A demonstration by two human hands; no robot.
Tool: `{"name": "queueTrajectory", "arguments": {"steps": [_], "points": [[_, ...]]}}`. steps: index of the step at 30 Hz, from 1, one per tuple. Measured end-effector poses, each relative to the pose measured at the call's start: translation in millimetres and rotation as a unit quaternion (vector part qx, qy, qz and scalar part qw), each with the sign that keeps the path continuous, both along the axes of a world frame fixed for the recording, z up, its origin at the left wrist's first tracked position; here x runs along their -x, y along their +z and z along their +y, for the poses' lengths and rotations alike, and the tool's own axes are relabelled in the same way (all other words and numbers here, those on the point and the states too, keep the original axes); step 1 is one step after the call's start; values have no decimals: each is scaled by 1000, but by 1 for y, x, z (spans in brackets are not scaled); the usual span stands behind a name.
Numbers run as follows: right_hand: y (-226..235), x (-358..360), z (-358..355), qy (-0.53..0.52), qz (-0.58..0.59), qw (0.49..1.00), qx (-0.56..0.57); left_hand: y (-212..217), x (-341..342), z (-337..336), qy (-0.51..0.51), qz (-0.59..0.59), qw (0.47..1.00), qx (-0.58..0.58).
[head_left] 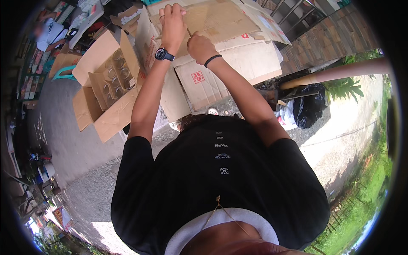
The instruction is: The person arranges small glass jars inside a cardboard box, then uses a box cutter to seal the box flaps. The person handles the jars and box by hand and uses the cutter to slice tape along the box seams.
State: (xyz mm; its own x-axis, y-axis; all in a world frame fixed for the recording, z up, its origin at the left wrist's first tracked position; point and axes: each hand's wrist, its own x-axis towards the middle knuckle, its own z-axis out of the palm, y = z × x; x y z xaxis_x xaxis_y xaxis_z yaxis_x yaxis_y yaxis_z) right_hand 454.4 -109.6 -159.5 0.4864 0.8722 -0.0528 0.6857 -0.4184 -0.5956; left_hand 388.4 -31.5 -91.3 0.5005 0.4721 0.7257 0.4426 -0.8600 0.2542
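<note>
Left hand (173, 21), wearing a wristwatch, clamped on flap of large cardboard box (221, 55) at twelve o'clock. Right hand (200, 46) fisted, pressed to same flap; contents of fist indeterminate. Box brown, creased, with a red mark. At ten o'clock, open carton (106, 85) holding rows of glass jars (117, 76). Large box's interior hidden.

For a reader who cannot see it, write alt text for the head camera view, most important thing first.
Both hands work at the flaps of a large cardboard box: the left hand, a watch on its wrist, grips the top flap, and the right hand is closed beside it. To the left, an open carton holds glass jars.
</note>
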Motion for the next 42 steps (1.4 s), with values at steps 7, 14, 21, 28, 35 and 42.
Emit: {"name": "queueTrajectory", "arguments": {"steps": [7,14,21,28,35,42], "points": [[-44,12,-11,-6,-57,996,62,6,0,20,-40,-35,999,-4],[-11,-29,-18,95,-5,994,45,34,40,56,-14,-71,988,133],[16,-66,-23,31,244,968,-40,-39,80,33,36,-60,986,151],[-3,-23,-28,30,10,990,-136,-72,77,9,77,54,991,97],[-8,-5,-31,0,-85,993,-84,-74,60,9,111,148,982,-35],[0,9,-29,-28,-58,996,-59,-77,19,16,55,150,987,10]]}}
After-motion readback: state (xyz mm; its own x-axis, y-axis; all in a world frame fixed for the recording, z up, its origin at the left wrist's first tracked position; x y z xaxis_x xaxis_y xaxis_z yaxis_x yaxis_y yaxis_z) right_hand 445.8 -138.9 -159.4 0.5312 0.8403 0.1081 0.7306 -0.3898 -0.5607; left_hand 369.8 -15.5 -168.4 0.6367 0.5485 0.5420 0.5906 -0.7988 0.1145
